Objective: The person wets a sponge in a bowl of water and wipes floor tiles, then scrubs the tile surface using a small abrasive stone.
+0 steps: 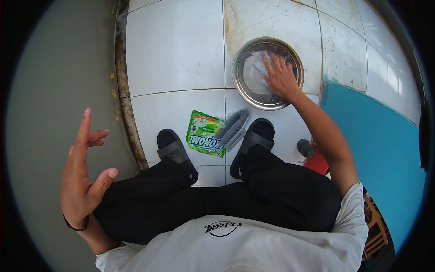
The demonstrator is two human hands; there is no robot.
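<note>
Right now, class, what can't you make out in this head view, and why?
All in the head view:
White mass in the basin: cloth or suds, unclear; the right hand covers part.
Packet: the brush covers part; fine print too small.
Red thing: partly hidden by the knee.
Wooden thing: partly hidden by the sleeve.

Looks like home wash spot — stained white floor tiles (176, 54), metal basin (240, 84), scrub brush (233, 129), detergent packet (201, 133).
</note>
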